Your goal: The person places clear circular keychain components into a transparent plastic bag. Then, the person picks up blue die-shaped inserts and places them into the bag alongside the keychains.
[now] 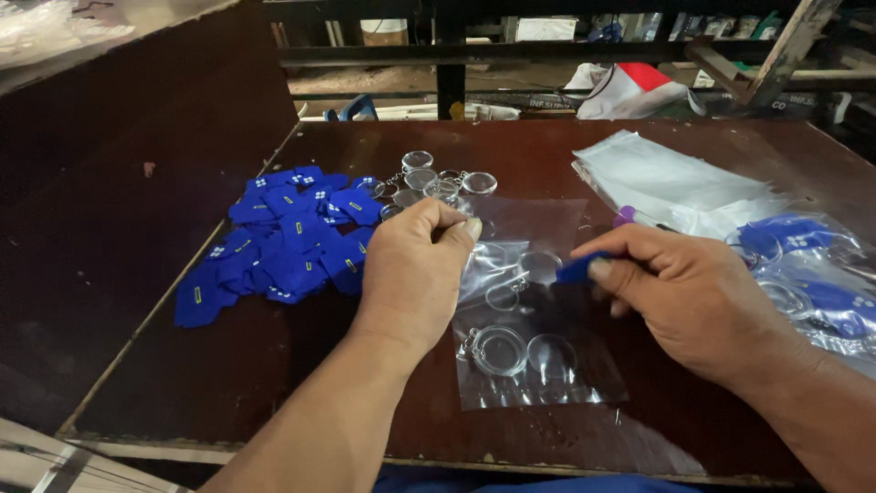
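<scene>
Head view: the clear plastic bag on the dark table is pinched at its mouth by the closed left hand, kept open, while a blue piece is gripped in the right hand fingertips, poised at the opening.

Left hand knuckles up, fingers curled into a pinch, right hand reaching inward from the right (thumb and forefinger pressed together), both forearms bare, angled towards each other
</scene>
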